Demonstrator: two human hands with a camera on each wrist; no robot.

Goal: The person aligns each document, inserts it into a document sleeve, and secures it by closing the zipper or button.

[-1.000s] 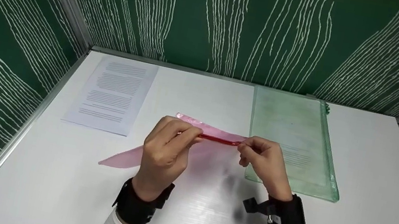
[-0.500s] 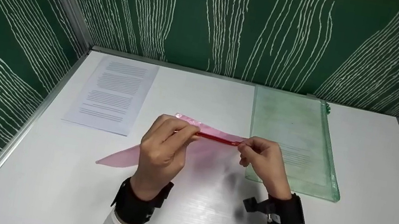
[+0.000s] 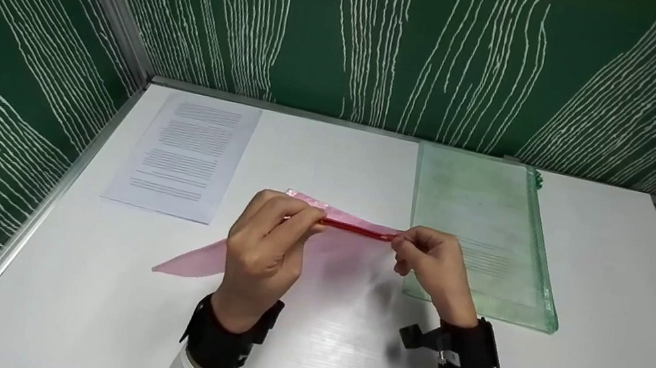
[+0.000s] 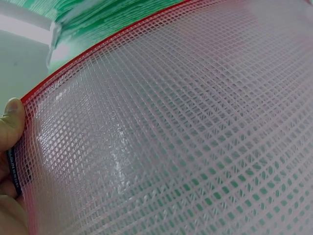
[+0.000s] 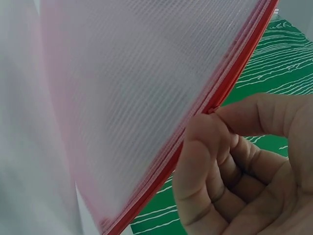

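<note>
A pink translucent mesh zipper pouch [image 3: 350,252] is held up over the table, its red zipper [image 3: 357,229] stretched between both hands. The left hand [image 3: 264,254] grips the zipper edge between thumb and fingers. The right hand [image 3: 436,265] pinches that edge farther right; in the right wrist view, thumb and index finger meet at a small red zipper pull [image 5: 212,110], mostly covered by the fingertips. The mesh [image 4: 161,122] fills the left wrist view, with fingers [image 4: 11,125] on its edge at the left. Part of the pouch is hidden behind the left hand.
A printed sheet of paper [image 3: 184,155] lies at the back left of the white table [image 3: 334,151]. A green mesh zipper pouch [image 3: 477,197] with printed paper inside lies at the back right. Green walls [image 3: 310,19] with white lines stand behind and beside.
The left hand has shifted slightly left, and the pouch's left tip has moved left with it. A little more red zipper shows between the hands; the right hand stays almost in place.
</note>
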